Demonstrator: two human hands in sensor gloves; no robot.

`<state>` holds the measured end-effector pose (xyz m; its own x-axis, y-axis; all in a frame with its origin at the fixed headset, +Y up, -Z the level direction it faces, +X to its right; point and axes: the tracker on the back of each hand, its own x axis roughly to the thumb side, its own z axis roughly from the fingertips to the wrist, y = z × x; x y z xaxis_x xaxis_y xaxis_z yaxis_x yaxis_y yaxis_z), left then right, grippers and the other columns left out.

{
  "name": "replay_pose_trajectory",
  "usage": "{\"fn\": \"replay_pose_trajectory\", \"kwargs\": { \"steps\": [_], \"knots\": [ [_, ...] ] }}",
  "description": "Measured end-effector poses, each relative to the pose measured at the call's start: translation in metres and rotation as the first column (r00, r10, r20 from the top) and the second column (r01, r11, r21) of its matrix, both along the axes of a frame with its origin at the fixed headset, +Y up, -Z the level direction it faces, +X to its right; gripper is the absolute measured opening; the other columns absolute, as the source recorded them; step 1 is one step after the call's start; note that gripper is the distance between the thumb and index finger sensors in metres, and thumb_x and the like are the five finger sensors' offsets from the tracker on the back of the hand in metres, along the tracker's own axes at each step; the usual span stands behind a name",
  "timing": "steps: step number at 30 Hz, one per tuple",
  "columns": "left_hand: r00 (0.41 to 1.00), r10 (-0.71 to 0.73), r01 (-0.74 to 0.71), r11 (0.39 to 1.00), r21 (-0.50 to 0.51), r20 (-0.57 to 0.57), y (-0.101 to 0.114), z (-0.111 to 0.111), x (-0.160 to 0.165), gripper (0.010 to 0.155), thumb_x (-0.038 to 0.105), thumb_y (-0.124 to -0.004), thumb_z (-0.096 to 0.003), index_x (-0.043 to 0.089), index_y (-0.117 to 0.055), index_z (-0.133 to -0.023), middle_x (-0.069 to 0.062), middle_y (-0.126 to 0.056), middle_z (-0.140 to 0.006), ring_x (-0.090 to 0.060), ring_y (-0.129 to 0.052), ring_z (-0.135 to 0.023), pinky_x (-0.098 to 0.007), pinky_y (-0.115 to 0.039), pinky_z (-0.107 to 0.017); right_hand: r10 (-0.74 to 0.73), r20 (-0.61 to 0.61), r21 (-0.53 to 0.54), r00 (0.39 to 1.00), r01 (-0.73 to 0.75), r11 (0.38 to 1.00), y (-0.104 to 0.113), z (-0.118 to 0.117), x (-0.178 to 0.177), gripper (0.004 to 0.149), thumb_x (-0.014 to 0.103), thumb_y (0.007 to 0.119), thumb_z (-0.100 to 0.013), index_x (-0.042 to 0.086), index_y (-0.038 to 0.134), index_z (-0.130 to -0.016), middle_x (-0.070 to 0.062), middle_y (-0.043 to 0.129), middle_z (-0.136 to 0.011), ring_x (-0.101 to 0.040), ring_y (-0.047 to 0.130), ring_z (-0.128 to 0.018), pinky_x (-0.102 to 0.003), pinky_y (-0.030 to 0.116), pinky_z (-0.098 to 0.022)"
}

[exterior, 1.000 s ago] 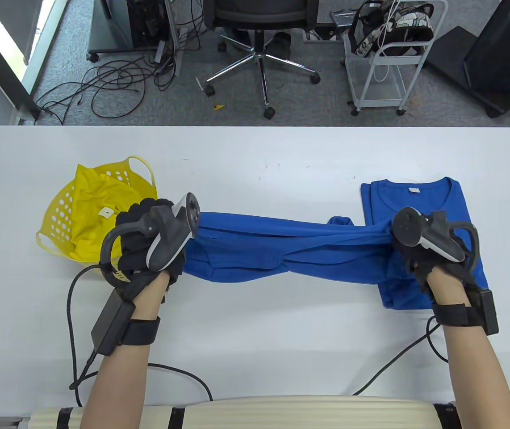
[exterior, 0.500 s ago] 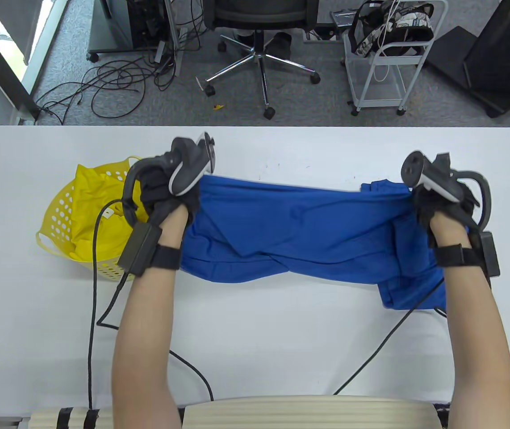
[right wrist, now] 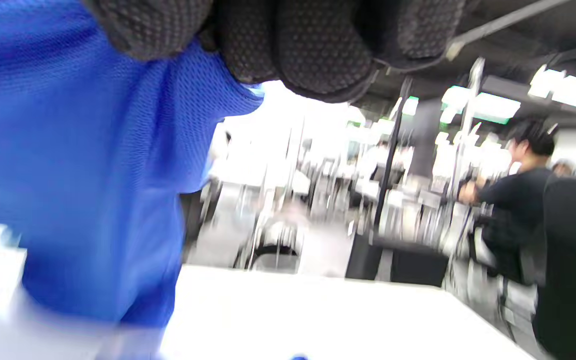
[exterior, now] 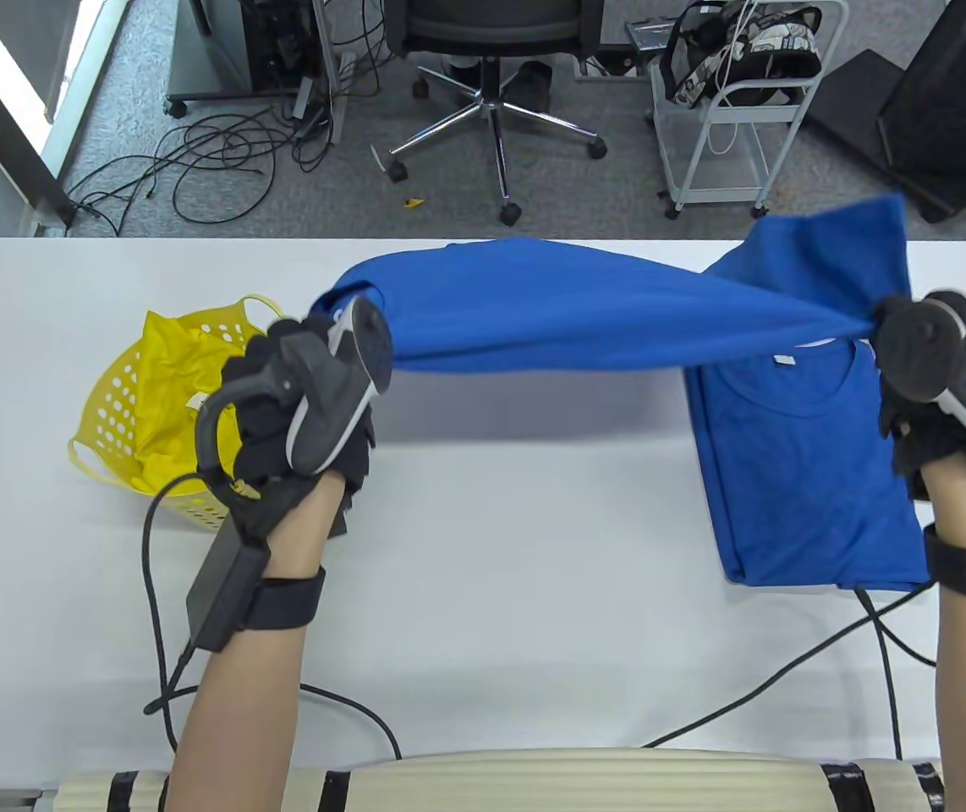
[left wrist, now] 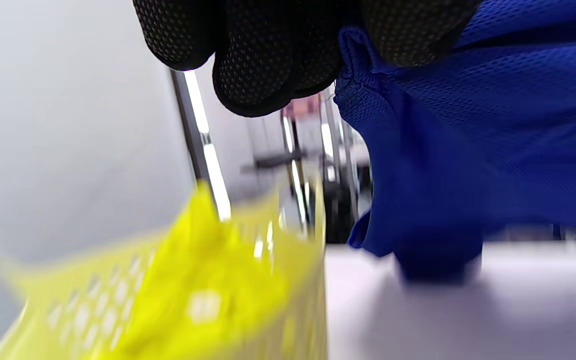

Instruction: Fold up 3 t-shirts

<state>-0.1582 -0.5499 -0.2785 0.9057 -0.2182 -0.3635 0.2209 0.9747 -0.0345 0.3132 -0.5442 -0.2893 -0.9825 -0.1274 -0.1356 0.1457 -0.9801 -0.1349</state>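
Observation:
A blue t-shirt [exterior: 584,313] hangs stretched in the air above the table, flung toward the far edge. My left hand [exterior: 314,406] grips its left end; the gloved fingers [left wrist: 263,60] pinch the blue cloth [left wrist: 468,140] in the left wrist view. My right hand [exterior: 935,381] grips the other end, its fingers [right wrist: 313,50] curled over the blue fabric [right wrist: 83,165]. A second blue t-shirt [exterior: 796,474] lies folded flat on the table at the right, under the right hand. A yellow t-shirt [exterior: 170,381] sits bunched in a yellow basket [exterior: 102,414] at the left.
The white table [exterior: 491,550] spreads below the lifted shirt. Glove cables [exterior: 787,677] trail over its near edge. Beyond the far edge stand an office chair [exterior: 491,51] and a white cart [exterior: 728,110]. A person [right wrist: 523,200] sits in the background of the right wrist view.
Both hands have lifted the blue shirt off the table and swung it up and away, stretched wide. The right hand moved right, which uncovered the folded blue shirt.

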Motion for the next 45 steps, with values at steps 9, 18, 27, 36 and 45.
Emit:
{"fn": "replay_pose_trajectory", "kwargs": {
  "steps": [9,18,27,36,45],
  "knots": [
    [0.989,-0.141,0.142,0.878,-0.457,0.036,-0.176,0.019,-0.017,0.051,0.045,-0.075,-0.0433,0.034,-0.066,-0.093,0.001,-0.078,-0.089,-0.013,-0.090,-0.074,-0.040,-0.069,-0.065,-0.022,-0.139,-0.540,0.990,-0.057,0.839,-0.149,0.028,-0.021,0.048,0.042,0.080,-0.037,0.021,0.079,-0.079,-0.010,0.083,-0.075,-0.031,0.088,-0.057,-0.052,0.072,-0.049],
    [0.986,-0.004,0.075,0.903,-0.422,0.166,-0.198,0.026,-0.035,0.052,0.054,-0.071,-0.0417,0.045,-0.065,-0.093,0.003,-0.074,-0.098,-0.017,-0.087,-0.081,-0.043,-0.067,-0.066,-0.196,-0.014,-0.247,0.980,0.187,0.951,-0.126,0.005,0.008,0.051,0.042,0.078,-0.040,0.025,0.071,-0.088,-0.013,0.077,-0.082,-0.035,0.082,-0.065,-0.056,0.065,-0.054],
    [0.985,0.106,-0.019,0.849,-0.529,0.135,-0.210,0.029,-0.051,0.080,0.070,-0.064,-0.0298,0.039,-0.051,-0.102,0.003,-0.059,-0.109,-0.021,-0.076,-0.093,-0.045,-0.060,-0.070,-0.093,0.125,-0.329,0.988,0.130,0.935,-0.176,-0.028,0.043,0.048,0.038,0.080,-0.040,0.023,0.075,-0.085,-0.013,0.075,-0.084,-0.036,0.079,-0.069,-0.057,0.063,-0.057],
    [0.983,0.119,-0.018,0.815,-0.579,0.137,-0.219,0.030,-0.066,0.110,0.077,-0.063,-0.0098,0.035,-0.030,-0.106,0.002,-0.038,-0.115,-0.023,-0.060,-0.098,-0.043,-0.055,-0.072,-0.064,0.144,-0.328,0.987,0.109,0.938,-0.210,-0.030,0.057,0.048,0.040,0.083,-0.038,0.020,0.077,-0.081,-0.012,0.076,-0.080,-0.035,0.080,-0.065,-0.056,0.064,-0.056],
    [0.970,0.147,-0.016,0.837,-0.546,0.196,-0.218,0.037,-0.066,0.101,0.072,-0.074,-0.0173,0.038,-0.037,-0.105,0.001,-0.042,-0.114,-0.024,-0.062,-0.098,-0.045,-0.056,-0.072,-0.078,0.191,-0.232,0.979,0.122,0.965,-0.187,-0.019,0.069,0.039,0.036,0.083,-0.039,0.020,0.082,-0.075,-0.010,0.079,-0.077,-0.034,0.082,-0.063,-0.055,0.065,-0.054]
  ]
}}
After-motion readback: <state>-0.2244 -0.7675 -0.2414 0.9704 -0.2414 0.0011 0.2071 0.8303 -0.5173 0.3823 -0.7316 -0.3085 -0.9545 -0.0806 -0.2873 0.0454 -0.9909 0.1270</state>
